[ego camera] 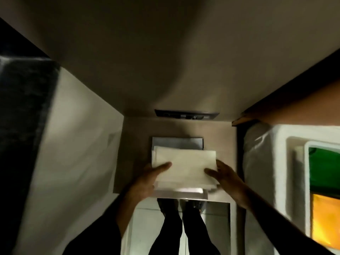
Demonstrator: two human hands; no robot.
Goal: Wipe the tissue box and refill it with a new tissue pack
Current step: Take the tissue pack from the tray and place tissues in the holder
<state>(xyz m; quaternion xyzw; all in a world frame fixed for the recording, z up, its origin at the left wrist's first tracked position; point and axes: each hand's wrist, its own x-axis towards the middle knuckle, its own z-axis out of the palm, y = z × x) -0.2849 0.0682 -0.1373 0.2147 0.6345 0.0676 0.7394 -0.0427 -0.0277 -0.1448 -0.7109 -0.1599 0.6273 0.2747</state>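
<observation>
A thick white stack of tissues (184, 167), lying flat and slightly askew, sits over the open metal box (178, 142), hiding all but the box's grey far rim and a bright strip of its near edge.

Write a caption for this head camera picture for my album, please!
Both hands, left hand and right hand, hold a white tissue stack over the open metal tissue box.

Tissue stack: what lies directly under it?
Under the tissue stack, held by the left hand and right hand, a metal box shows; its inside is covered.
</observation>
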